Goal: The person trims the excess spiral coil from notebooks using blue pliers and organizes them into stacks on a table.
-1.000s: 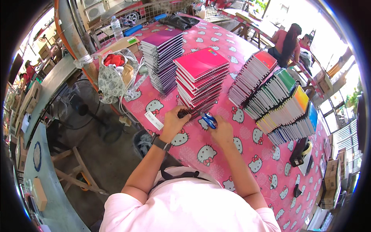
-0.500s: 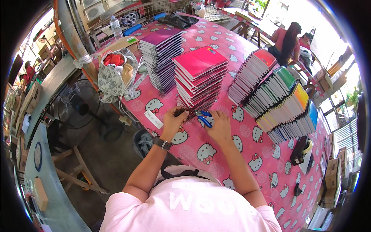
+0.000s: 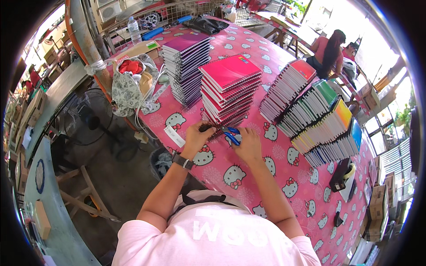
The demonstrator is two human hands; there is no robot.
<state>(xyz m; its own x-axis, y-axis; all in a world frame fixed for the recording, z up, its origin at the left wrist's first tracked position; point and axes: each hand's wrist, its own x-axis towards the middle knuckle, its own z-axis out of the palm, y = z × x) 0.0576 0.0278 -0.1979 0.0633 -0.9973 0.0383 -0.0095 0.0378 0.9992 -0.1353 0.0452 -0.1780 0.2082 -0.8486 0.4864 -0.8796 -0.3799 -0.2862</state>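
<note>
A stack of pink-red spiral notebooks (image 3: 230, 73) stands on the table in front of me, its wire bindings facing my side. My left hand (image 3: 196, 139) is closed at the foot of this stack, pinching a dark spiral binding (image 3: 205, 127). My right hand (image 3: 248, 145) grips blue-handled pliers (image 3: 234, 138), whose jaws reach the binding close to my left fingertips. The exact contact of the jaws with the wire is too small to make out.
Purple notebooks (image 3: 186, 44) are stacked to the left, beside a patterned cloth bag (image 3: 133, 86). Red, green, yellow and blue notebooks (image 3: 310, 115) lean in rows at the right, near a tape dispenser (image 3: 341, 177). A bottle (image 3: 133, 31) stands behind. Another person (image 3: 328, 51) sits far right.
The pliers have tilted slightly, with their handles drawn closer together in my right hand. My left hand keeps its place at the binding. The whole view has shifted a little.
</note>
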